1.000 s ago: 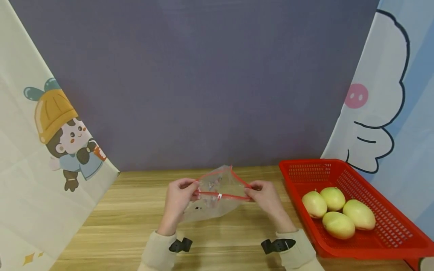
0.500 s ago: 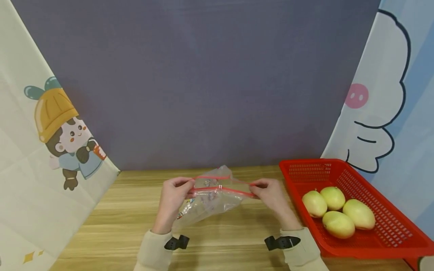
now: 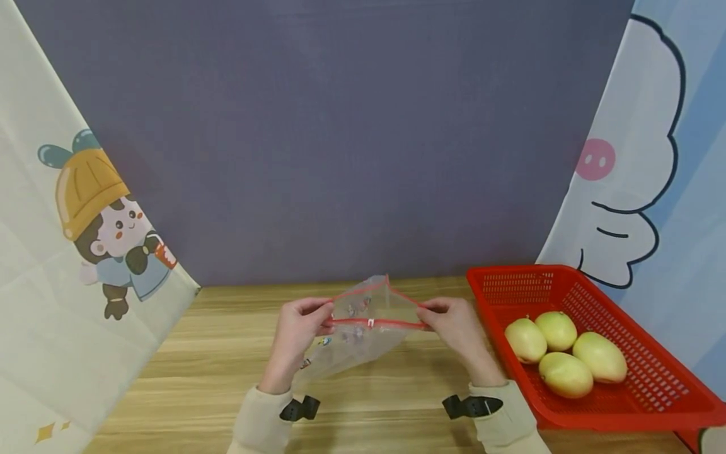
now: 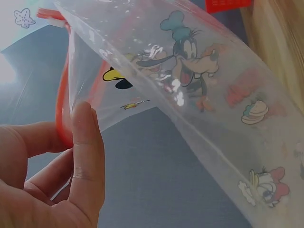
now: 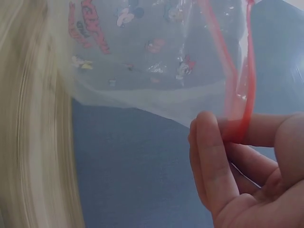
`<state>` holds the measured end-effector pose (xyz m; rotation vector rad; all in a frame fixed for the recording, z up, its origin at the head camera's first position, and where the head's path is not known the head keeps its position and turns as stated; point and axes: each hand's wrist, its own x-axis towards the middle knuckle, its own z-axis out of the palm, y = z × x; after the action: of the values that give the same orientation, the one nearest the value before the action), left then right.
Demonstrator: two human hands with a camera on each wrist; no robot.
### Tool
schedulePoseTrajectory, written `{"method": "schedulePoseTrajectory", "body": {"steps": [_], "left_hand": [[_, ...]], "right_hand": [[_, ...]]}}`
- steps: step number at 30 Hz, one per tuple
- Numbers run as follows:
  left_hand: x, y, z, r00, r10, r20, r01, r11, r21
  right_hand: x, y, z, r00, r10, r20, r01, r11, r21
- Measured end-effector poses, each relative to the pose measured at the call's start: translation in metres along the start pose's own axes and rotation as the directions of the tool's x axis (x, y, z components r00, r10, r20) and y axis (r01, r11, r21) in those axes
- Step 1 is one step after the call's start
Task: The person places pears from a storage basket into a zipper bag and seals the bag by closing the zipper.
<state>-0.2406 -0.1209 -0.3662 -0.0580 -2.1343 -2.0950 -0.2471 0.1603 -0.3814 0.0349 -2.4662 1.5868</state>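
A clear zip bag (image 3: 363,334) with a red seal strip and cartoon prints hangs above the wooden table (image 3: 215,372), its mouth spread into a triangle. My left hand (image 3: 295,334) pinches the left end of the red strip (image 4: 61,114) between thumb and fingers. At the right end, my right hand (image 3: 454,328) pinches the same strip (image 5: 235,128). The bag (image 4: 213,95) looks empty, and its printed body (image 5: 142,47) sags toward the table.
A red plastic basket (image 3: 652,391) stands at the right of the table with several yellow-green mangoes (image 3: 561,353) in it. Printed curtains flank the table at left (image 3: 74,265) and right (image 3: 641,189); a grey backdrop stands behind.
The bag's mouth narrowed half a second ago as my hands pulled apart, and now it is spread open again with the far edge lifted into a peak. The basket has not moved.
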Motion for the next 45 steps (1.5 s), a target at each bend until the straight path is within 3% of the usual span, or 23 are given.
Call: {"method": "schedulePoseTrajectory", "body": {"steps": [16, 22, 27, 32, 45], "left_hand": [[-0.004, 0.003, 0.01, 0.999, 0.04, 0.029, -0.04, 0.999, -0.007], [-0.006, 0.003, 0.013, 0.996, 0.086, -0.004, -0.086, 0.996, -0.026], [-0.009, 0.003, 0.013, 0.991, 0.13, -0.041, -0.129, 0.991, 0.015], [-0.012, 0.006, 0.014, 0.988, 0.15, -0.035, -0.148, 0.988, 0.043], [-0.012, 0.005, 0.013, 0.996, 0.085, -0.025, -0.085, 0.996, 0.011]], "right_hand": [[-0.004, -0.008, 0.006, 0.998, -0.062, -0.017, 0.064, 0.984, 0.167], [-0.007, -0.013, 0.007, 0.995, -0.094, 0.015, 0.091, 0.989, 0.113], [-0.009, -0.02, 0.008, 0.991, -0.116, 0.059, 0.113, 0.992, 0.046], [-0.007, -0.025, 0.009, 0.988, -0.132, 0.077, 0.136, 0.99, -0.045], [0.014, -0.034, 0.013, 0.975, -0.122, 0.186, 0.147, 0.981, -0.13]]}}
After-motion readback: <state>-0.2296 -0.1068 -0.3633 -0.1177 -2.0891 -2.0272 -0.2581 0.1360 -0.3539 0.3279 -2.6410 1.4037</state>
